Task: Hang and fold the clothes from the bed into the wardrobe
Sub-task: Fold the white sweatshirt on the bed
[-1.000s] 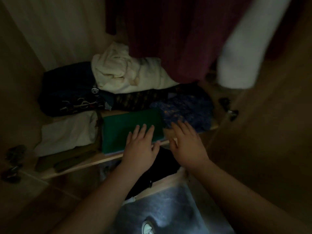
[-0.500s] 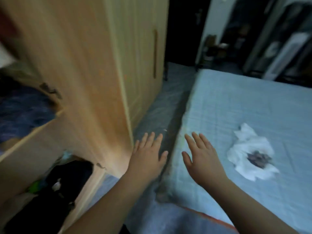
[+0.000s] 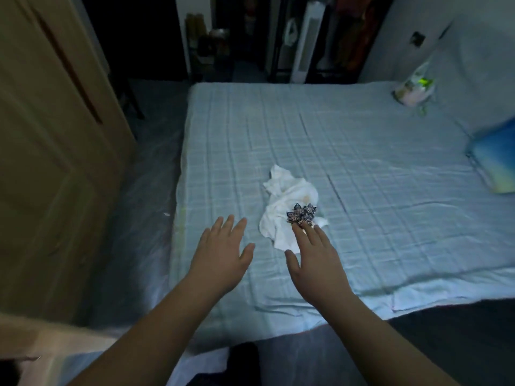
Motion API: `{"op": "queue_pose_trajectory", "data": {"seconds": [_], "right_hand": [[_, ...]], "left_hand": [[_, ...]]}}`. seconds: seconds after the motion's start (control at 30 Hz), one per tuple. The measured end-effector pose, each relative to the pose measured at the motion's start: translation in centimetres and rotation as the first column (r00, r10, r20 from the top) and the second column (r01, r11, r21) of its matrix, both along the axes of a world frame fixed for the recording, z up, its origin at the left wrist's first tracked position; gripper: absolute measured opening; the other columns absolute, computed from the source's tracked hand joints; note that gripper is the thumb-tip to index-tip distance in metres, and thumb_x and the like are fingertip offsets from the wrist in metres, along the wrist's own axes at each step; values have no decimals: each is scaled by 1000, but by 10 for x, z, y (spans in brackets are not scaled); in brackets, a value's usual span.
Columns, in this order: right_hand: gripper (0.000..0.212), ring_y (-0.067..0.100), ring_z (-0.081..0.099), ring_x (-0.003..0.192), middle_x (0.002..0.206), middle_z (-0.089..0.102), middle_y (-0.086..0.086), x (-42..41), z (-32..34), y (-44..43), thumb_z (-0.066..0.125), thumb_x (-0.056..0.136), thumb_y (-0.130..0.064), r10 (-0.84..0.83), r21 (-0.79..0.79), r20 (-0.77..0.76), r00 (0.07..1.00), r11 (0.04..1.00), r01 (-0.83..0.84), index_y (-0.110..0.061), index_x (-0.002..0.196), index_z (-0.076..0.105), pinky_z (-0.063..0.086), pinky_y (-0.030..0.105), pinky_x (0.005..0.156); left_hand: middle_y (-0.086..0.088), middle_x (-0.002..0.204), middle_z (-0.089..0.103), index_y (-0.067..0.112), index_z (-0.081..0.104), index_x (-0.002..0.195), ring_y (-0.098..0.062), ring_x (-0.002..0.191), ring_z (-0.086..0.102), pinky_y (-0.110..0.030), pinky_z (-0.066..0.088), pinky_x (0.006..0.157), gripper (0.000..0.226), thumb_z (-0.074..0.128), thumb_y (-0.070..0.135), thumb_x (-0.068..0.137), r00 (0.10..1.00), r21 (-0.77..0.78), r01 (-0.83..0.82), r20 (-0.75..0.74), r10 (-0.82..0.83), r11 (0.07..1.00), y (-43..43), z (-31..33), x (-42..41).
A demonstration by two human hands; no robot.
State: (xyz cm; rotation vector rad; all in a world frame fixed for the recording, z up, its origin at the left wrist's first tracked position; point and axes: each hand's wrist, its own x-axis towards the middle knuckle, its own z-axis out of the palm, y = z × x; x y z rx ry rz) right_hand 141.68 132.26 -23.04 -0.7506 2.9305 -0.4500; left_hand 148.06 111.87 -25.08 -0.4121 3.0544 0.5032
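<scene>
Pale blue bed (image 3: 362, 140) fills the head view, wardrobe door (image 3: 55, 162) at 9 o'clock. Crumpled white garment (image 3: 289, 201) lies mid-bed, dark patterned piece (image 3: 302, 214) on its 4 o'clock side. Left hand (image 3: 223, 254) at 7 o'clock: fingers spread, empty. Right hand (image 3: 317, 260): flat, empty, fingertips at the garment's near edge.

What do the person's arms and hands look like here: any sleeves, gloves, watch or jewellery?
Both the left hand and the right hand are bare, with no gloves. The left forearm and right forearm are uncovered right to the picture's lower edge, so no sleeve shows. No watch, bracelet or ring is visible, though the dim light could hide something small.
</scene>
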Motion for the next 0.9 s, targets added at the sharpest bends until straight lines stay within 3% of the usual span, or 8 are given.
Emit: {"op": "queue_pose_trajectory", "data": {"seconds": [0.47, 0.6, 0.9], "right_hand": [[55, 30, 35, 140, 149, 46, 9, -200, -77, -27, 55, 96, -30, -199, 23, 195, 960, 980, 198, -12, 147, 43, 32, 43, 113], [54, 31, 36, 139, 148, 46, 12, -249, -122, -16, 56, 96, -28, -222, 74, 283, 933, 975, 210, -8, 145, 44, 34, 44, 113], [58, 34, 44, 130, 139, 51, 13, -376, -259, -21, 66, 88, -21, -223, 56, 530, 818, 972, 229, -8, 141, 44, 38, 43, 107]], "left_hand": [[-11, 161, 30, 17, 26, 156, -30, 149, 23, -40, 21, 121, 64, 42, 45, 101, 974, 200, 79, 194, -118, 977, -33, -96, -221], [-14, 150, 45, 9, 36, 150, -32, 137, 39, -39, 31, 114, 59, 51, 32, 98, 966, 303, 1, 247, -80, 953, -30, -137, -271], [-17, 137, 49, 9, 38, 145, -33, 127, 47, -40, 39, 104, 54, 55, 20, 95, 881, 406, -273, 470, 57, 872, -21, -262, -374]]}}
